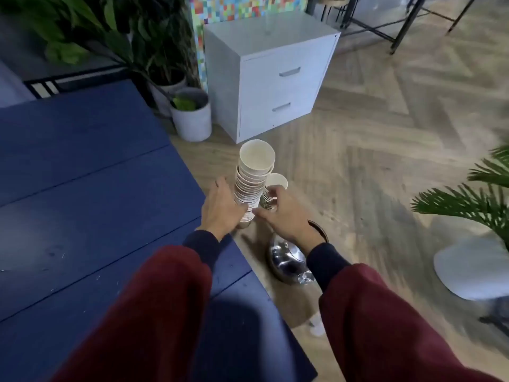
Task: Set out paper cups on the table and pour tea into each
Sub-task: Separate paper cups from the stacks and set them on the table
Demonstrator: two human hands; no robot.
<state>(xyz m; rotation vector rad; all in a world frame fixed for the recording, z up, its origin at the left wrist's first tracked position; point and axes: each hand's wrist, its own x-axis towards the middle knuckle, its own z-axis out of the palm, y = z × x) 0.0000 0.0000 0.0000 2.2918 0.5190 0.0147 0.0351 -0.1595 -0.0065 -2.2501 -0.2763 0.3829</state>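
A tall stack of white paper cups [252, 177] rises beside the right edge of the dark blue table [91, 194]. My left hand [220, 208] grips the stack near its bottom. A single paper cup [274, 188] stands just right of the stack, and my right hand [283, 213] holds it with fingers curled round its side; its thumb reaches toward the base of the stack. Beneath my right wrist, on the floor, lies a shiny metal vessel [286, 260], partly hidden by the arm.
A white two-drawer cabinet [275, 78] stands beyond the cups. Potted plants [190, 117] sit at the table's far corner. A palm plant [473, 199] and a white stool [473, 268] are at the right. The floor is wood.
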